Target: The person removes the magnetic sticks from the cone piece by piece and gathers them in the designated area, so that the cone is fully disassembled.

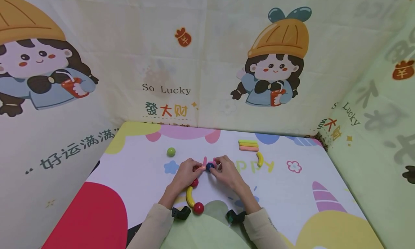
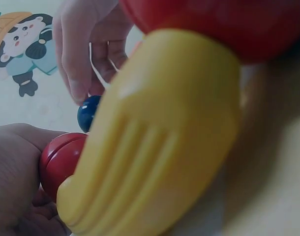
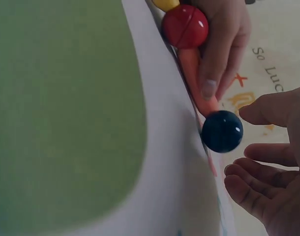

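Observation:
My left hand (image 1: pixel 186 173) pinches an orange stick (image 3: pixel 190 69) that runs between a red ball (image 3: pixel 185 27) and a dark blue ball (image 3: pixel 222 131). At the blue ball's side, my right hand (image 1: pixel 227 171) has its thumb close to or touching it, the other fingers spread loosely apart from it. A curved yellow piece (image 1: pixel 190 197) joins the red ball near my left hand to a second red ball (image 1: pixel 198 208) nearer me. Just beyond the blue ball shows a pink stick (image 1: pixel 205 161), partly hidden by the hands.
Beyond the left hand lies a green ball (image 1: pixel 171 152). Toward the back right, several straight sticks (image 1: pixel 248 145) in yellow, orange and pink lie side by side, with another curved yellow piece (image 1: pixel 260 159) nearby. Printed cloth walls (image 1: pixel 214 62) surround the patterned table (image 1: pixel 139 170).

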`<action>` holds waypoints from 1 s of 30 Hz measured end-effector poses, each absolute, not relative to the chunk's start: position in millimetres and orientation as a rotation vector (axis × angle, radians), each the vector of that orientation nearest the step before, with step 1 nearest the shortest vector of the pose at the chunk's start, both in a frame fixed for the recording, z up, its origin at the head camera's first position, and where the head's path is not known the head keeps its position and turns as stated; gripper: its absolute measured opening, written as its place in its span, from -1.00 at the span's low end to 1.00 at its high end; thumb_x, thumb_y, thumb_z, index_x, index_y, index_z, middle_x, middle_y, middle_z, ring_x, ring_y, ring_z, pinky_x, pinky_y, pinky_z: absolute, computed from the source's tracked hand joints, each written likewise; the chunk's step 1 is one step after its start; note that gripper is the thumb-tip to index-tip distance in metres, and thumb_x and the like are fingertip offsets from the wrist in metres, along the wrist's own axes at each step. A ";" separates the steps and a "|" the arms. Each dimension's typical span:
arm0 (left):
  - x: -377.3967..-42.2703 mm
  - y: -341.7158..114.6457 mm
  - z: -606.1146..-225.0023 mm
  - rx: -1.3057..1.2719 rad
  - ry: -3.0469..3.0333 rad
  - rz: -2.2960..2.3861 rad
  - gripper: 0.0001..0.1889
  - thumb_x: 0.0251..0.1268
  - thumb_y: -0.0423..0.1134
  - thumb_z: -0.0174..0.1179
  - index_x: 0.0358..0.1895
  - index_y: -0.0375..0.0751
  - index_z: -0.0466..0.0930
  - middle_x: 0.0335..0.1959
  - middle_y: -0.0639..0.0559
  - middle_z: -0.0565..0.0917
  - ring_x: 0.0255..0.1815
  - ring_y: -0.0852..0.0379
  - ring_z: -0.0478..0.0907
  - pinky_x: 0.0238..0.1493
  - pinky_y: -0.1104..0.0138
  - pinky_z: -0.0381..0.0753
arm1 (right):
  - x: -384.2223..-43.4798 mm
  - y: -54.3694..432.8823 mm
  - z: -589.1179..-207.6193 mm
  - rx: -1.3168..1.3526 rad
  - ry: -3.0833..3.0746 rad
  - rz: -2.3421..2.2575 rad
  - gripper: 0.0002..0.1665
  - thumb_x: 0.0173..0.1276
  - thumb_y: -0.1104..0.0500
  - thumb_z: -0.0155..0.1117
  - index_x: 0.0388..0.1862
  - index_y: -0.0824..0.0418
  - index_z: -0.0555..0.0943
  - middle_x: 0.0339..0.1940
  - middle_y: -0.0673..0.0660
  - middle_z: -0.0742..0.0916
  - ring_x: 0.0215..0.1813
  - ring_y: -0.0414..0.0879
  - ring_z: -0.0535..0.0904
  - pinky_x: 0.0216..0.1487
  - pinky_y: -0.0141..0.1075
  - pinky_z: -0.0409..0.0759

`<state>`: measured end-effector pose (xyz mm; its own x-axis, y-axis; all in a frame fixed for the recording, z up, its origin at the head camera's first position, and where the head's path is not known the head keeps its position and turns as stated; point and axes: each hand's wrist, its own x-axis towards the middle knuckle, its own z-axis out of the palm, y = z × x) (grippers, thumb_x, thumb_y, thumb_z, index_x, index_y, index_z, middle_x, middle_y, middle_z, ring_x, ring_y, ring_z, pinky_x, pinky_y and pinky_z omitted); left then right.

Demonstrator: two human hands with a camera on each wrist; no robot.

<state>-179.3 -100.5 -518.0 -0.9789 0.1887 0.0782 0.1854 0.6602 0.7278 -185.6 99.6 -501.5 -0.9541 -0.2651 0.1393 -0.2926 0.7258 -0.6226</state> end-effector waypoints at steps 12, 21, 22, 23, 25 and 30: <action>-179.0 -100.7 -518.9 0.344 2.871 1.235 -0.64 0.33 -0.03 0.31 0.02 -0.22 0.74 -0.26 0.01 0.59 -0.30 0.16 0.42 -0.24 0.38 0.52 | -187.6 85.9 -508.1 0.529 -2.944 0.965 -0.51 0.31 0.12 0.42 0.17 0.26 0.59 0.03 0.17 0.59 -0.15 -0.12 0.49 -0.03 -0.27 0.67; -177.9 -98.7 -517.9 0.304 2.860 1.249 -0.65 0.33 -0.04 0.32 0.02 -0.20 0.75 -0.27 0.02 0.59 -0.30 0.16 0.42 -0.23 0.40 0.52 | -188.8 85.1 -512.2 0.508 -2.969 0.981 -0.53 0.33 0.11 0.41 0.15 0.27 0.57 0.07 0.21 0.59 -0.05 -0.03 0.54 0.13 -0.12 0.68; -177.7 -98.6 -517.8 0.305 2.858 1.251 -0.65 0.33 -0.04 0.32 0.02 -0.20 0.75 -0.27 0.03 0.59 -0.30 0.16 0.42 -0.23 0.40 0.52 | -188.6 85.2 -512.0 0.506 -2.970 0.982 -0.53 0.33 0.11 0.41 0.15 0.27 0.57 0.08 0.22 0.59 -0.03 -0.03 0.54 0.14 -0.11 0.67; -177.6 -98.4 -517.6 0.305 2.858 1.251 -0.65 0.33 -0.04 0.32 0.02 -0.20 0.75 -0.28 0.03 0.59 -0.30 0.16 0.42 -0.23 0.40 0.51 | -188.5 85.2 -511.7 0.503 -2.971 0.989 -0.53 0.33 0.11 0.40 0.15 0.27 0.57 0.09 0.22 0.59 -0.02 -0.02 0.54 0.15 -0.10 0.67; -177.4 -98.2 -517.3 0.304 2.859 1.248 -0.65 0.33 -0.04 0.32 0.01 -0.20 0.75 -0.28 0.03 0.59 -0.31 0.16 0.42 -0.23 0.40 0.51 | -188.3 85.4 -511.6 0.499 -2.974 0.994 -0.53 0.33 0.11 0.40 0.16 0.26 0.57 0.10 0.22 0.59 0.00 0.00 0.55 0.17 -0.09 0.66; -177.8 -97.5 -517.4 0.299 2.857 1.239 -0.65 0.32 -0.04 0.32 0.02 -0.20 0.75 -0.28 0.03 0.59 -0.31 0.16 0.42 -0.24 0.39 0.51 | -188.1 86.0 -511.4 0.485 -2.983 1.014 -0.54 0.34 0.11 0.39 0.17 0.25 0.56 0.12 0.22 0.59 0.04 0.01 0.55 0.20 -0.08 0.65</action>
<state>-177.8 -97.5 -517.4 -0.9816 0.1801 0.0632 0.1692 0.6681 0.7246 -188.1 86.0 -511.4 -0.9526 -0.2994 0.0535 -0.2700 0.7513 -0.6022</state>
